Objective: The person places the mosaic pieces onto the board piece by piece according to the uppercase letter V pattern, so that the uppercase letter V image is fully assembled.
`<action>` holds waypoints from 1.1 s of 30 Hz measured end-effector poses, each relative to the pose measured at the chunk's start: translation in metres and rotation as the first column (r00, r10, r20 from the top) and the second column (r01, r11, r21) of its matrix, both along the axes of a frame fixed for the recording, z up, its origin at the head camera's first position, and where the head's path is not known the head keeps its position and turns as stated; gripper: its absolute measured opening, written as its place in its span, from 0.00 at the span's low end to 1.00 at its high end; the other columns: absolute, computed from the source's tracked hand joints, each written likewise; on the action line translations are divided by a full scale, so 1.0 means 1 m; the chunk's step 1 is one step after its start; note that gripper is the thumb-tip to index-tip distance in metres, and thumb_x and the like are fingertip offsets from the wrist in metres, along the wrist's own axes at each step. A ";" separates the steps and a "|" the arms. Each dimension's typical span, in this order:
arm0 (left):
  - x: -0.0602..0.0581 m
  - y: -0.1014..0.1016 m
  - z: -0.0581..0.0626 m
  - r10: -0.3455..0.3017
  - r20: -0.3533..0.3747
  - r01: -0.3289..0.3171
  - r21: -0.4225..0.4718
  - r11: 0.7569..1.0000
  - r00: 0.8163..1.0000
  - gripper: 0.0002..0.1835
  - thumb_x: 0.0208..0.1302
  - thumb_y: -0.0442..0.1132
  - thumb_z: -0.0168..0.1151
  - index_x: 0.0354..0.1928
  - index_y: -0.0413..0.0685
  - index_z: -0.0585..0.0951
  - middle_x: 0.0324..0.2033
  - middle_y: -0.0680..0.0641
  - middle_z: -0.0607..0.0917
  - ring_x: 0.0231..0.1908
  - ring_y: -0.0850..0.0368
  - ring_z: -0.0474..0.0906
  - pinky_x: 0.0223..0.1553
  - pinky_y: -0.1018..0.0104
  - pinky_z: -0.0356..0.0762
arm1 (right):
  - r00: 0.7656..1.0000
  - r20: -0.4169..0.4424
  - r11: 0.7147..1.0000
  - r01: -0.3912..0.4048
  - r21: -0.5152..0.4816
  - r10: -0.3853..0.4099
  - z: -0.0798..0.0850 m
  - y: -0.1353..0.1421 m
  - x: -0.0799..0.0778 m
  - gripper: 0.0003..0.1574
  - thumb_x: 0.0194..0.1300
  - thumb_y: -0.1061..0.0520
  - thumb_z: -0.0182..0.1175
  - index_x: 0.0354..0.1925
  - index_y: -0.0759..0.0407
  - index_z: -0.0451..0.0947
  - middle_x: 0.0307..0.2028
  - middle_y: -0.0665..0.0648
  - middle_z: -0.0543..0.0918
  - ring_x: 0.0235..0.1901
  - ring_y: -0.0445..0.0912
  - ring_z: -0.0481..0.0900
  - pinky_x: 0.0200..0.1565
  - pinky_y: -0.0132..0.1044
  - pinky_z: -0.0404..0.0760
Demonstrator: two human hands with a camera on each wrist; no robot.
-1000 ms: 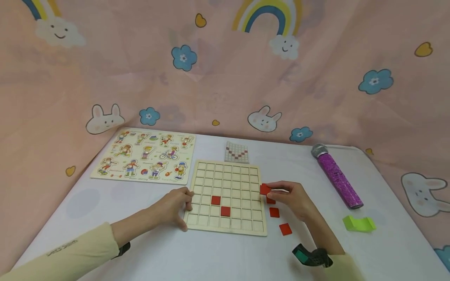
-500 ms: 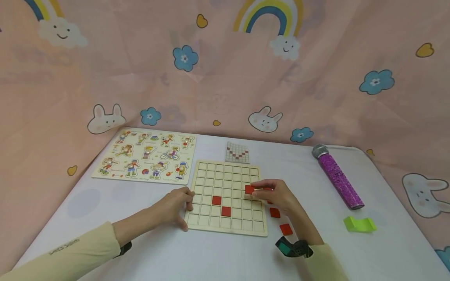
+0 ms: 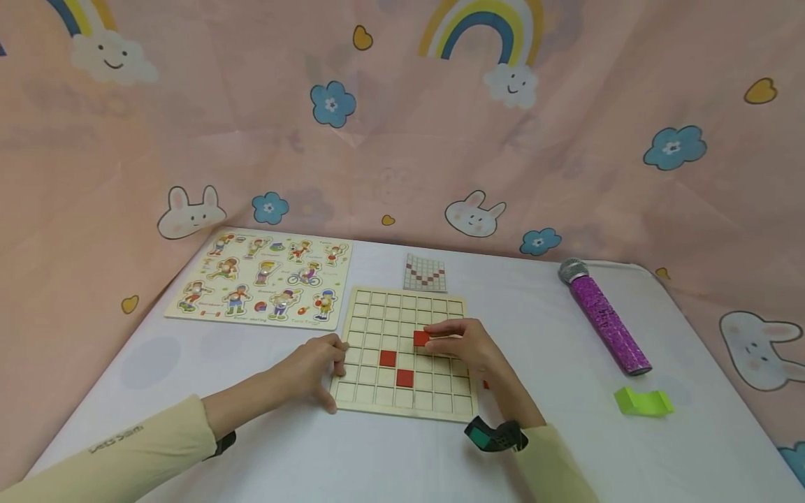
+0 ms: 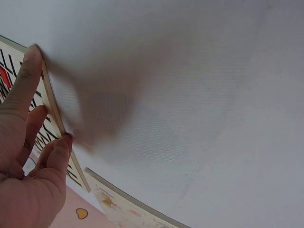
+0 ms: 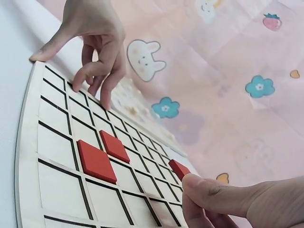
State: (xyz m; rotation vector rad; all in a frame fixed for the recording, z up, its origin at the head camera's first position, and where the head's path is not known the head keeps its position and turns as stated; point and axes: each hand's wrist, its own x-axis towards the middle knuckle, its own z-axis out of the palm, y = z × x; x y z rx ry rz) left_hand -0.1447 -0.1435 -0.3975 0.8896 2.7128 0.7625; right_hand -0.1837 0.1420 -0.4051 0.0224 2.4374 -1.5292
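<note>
A pale wooden grid board [image 3: 377, 297] lies on the white table in the head view. Two red square tiles, one [image 3: 388, 358] slightly farther back than the other [image 3: 404, 378], sit in its cells diagonally. My right hand [image 3: 468, 344] pinches a third red square tile [image 5: 179, 168] between thumb and fingertips, over the middle of the board. At the board's left edge my left hand [image 3: 314, 363] holds it, thumb at the near corner and bent fingers [image 4: 59, 151] along the side. A sliver of a loose red tile [image 3: 486, 385] shows beside my right wrist.
Behind the board lies a small pattern card [image 3: 424, 273] with red squares. A picture puzzle board [image 3: 216, 307] is at the back left. On the right are a purple glitter microphone [image 3: 605, 321] and a lime green curved block [image 3: 643, 402]. A pink printed cloth hangs behind.
My right hand has carried the red tile leftward from beside the board to over its middle. The right forearm now covers most of the loose tiles. The left hand stays at the edge.
</note>
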 end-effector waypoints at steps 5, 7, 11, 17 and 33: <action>0.000 0.000 0.000 0.004 0.003 -0.004 -0.006 1.000 1.000 0.22 0.23 0.36 0.85 0.22 0.45 0.78 0.41 0.44 0.79 0.51 0.38 0.75 0.53 0.51 0.75 | 1.000 -0.019 1.000 -0.009 -0.020 0.009 -0.002 -0.009 -0.001 0.19 0.53 0.61 0.71 0.45 0.62 0.84 0.43 0.58 0.84 0.44 0.48 0.81 0.44 0.35 0.79; -0.001 0.001 0.001 0.004 0.002 -0.004 -0.007 1.000 1.000 0.22 0.23 0.36 0.85 0.22 0.44 0.79 0.41 0.44 0.79 0.51 0.38 0.75 0.54 0.52 0.75 | 1.000 -0.024 0.999 -0.016 -0.035 0.015 -0.003 -0.014 -0.001 0.18 0.53 0.62 0.71 0.45 0.63 0.84 0.44 0.59 0.85 0.44 0.49 0.82 0.46 0.37 0.80; 0.000 0.001 0.001 0.001 0.006 -0.001 -0.007 1.000 1.000 0.22 0.23 0.35 0.85 0.23 0.43 0.79 0.40 0.44 0.78 0.52 0.39 0.75 0.54 0.53 0.75 | 0.999 -0.022 0.997 -0.032 -0.064 0.031 -0.001 -0.023 -0.001 0.18 0.53 0.63 0.71 0.45 0.63 0.84 0.44 0.58 0.85 0.44 0.47 0.82 0.49 0.38 0.79; 0.000 0.000 0.000 -0.007 -0.002 0.007 0.008 1.000 1.000 0.22 0.23 0.35 0.84 0.22 0.44 0.79 0.40 0.44 0.79 0.52 0.38 0.75 0.54 0.53 0.75 | 0.998 -0.029 0.989 -0.054 -0.135 0.051 -0.003 -0.037 -0.001 0.17 0.53 0.64 0.70 0.44 0.66 0.84 0.41 0.59 0.85 0.39 0.45 0.82 0.43 0.33 0.80; -0.001 0.000 -0.001 0.003 0.007 -0.003 -0.008 1.000 1.000 0.22 0.23 0.36 0.85 0.23 0.45 0.79 0.41 0.44 0.79 0.51 0.39 0.76 0.52 0.54 0.76 | 0.995 -0.092 0.997 -0.041 -0.063 0.035 -0.009 -0.067 -0.003 0.13 0.52 0.65 0.71 0.38 0.65 0.84 0.33 0.56 0.85 0.31 0.43 0.81 0.38 0.34 0.82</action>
